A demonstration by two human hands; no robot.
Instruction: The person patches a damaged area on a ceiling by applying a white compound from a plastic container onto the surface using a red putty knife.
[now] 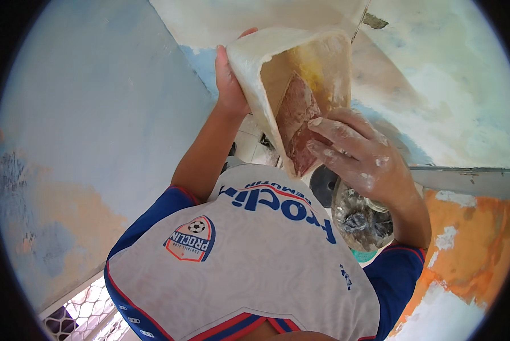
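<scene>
My left hand [232, 85] grips the left side of a worn, off-white plastic container [249, 57], tilted with its mouth toward me and yellowish staining inside. A reddish, putty-smeared flat piece [293, 99] lies within it. My right hand [360, 153], spotted with white residue, reaches into the mouth, bent fingers on that piece; its thumb is hidden. Below my right hand, a round container [354, 221] holds messy grey material, beside a dark round object [322, 184].
A pale blue wall [84, 125] with patchy paint rises at left, above a white metal grille [84, 312]. A mottled pale wall [442, 68] with a small chipped hole stands ahead at right, above a grey ledge [465, 176]. An orange patched wall [465, 238] is at lower right.
</scene>
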